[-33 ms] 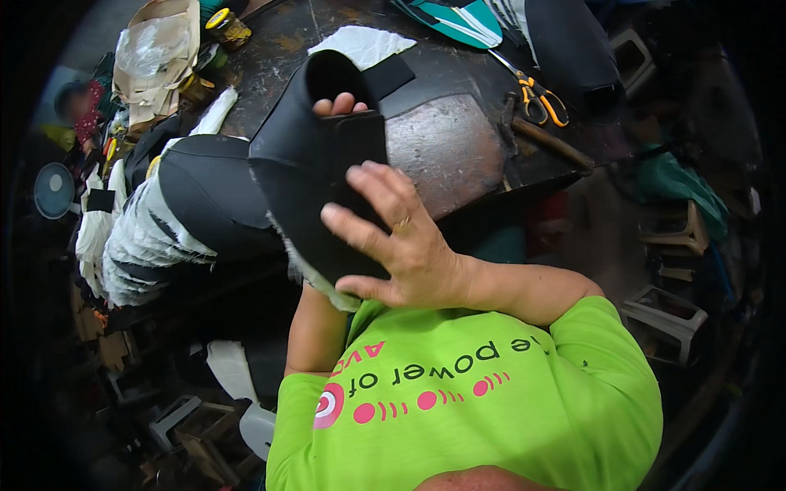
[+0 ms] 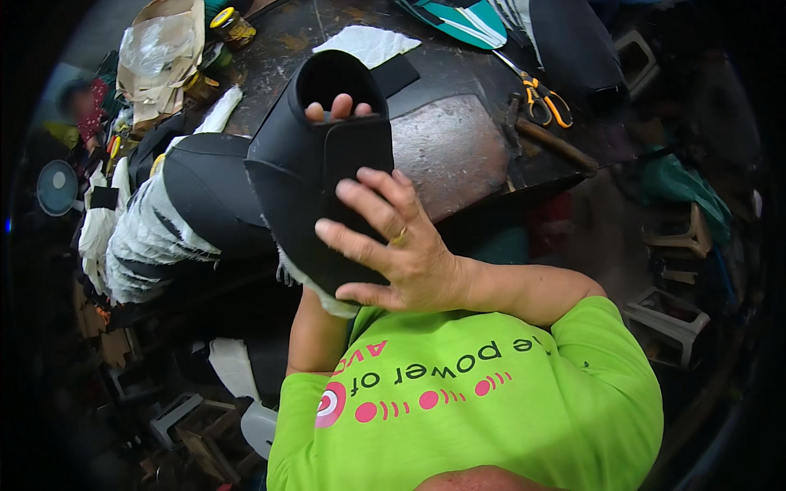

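A black shoe upper (image 2: 307, 184) with a frayed white lining edge is held up in front of my chest. My left hand (image 2: 341, 105) is inside it, holding it from within. Only its fingertips show, over the rim of the ankle opening; its palm and thumb are hidden. My right hand (image 2: 401, 245), with a ring on one finger, has its fingers spread over the upper's outer side near the overlapping flap. Beside it on the left lies a row of similar black uppers (image 2: 205, 180) with ragged white linings, nested together.
On the dark table (image 2: 282, 33) are a worn metal plate (image 2: 450, 147), a wooden-handled hammer (image 2: 557, 146), orange-handled scissors (image 2: 544, 102), a white cloth piece (image 2: 368, 44) and a yellow-lidded jar (image 2: 232, 27). More black uppers (image 2: 573, 49) lie far right. Stools (image 2: 667, 323) stand at the right.
My left fingertips show farther out over the opening's rim and are more spread. My right hand's fingers have shifted slightly on the upper, which has turned a little.
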A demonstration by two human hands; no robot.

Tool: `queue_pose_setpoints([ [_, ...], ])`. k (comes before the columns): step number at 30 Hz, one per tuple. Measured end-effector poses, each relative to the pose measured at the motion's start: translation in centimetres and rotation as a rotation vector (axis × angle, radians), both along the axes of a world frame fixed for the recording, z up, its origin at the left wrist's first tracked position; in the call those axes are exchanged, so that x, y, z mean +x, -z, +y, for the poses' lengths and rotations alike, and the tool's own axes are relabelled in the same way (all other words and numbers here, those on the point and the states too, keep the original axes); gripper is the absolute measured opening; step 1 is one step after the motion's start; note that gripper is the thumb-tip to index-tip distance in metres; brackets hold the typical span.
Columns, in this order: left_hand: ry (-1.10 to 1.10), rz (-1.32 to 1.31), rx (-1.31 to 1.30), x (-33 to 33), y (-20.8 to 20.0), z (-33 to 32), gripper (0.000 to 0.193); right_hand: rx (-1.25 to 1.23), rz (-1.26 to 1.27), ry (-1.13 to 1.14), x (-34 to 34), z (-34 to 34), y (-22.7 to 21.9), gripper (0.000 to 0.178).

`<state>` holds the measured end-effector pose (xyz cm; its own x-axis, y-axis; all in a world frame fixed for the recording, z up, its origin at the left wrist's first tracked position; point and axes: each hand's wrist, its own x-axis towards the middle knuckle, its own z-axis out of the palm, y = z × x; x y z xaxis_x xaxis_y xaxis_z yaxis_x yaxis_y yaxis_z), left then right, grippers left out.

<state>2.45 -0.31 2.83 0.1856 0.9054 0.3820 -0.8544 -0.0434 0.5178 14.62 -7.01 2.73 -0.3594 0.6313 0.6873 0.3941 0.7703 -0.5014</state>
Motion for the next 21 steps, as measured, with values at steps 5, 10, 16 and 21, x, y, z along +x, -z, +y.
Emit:
queue_pose_setpoints([
  [5,0.143,-0.186,0.131,-1.5,0.0,0.6,0.056,0.105,-0.090,-0.012,-1.4,0.3,0.7,0.059],
  [10,0.163,-0.277,0.104,-1.7,2.0,0.3,0.056,0.074,-0.036,-0.020,-1.2,0.6,0.9,0.064],
  [16,0.272,-0.299,0.238,-1.1,2.3,1.5,0.060,-0.028,-0.004,-0.016,-0.9,0.3,0.4,0.078],
  [21,-0.172,0.580,0.073,0.8,4.2,1.0,0.058,-0.322,0.444,-0.303,2.8,2.8,0.6,0.086],
])
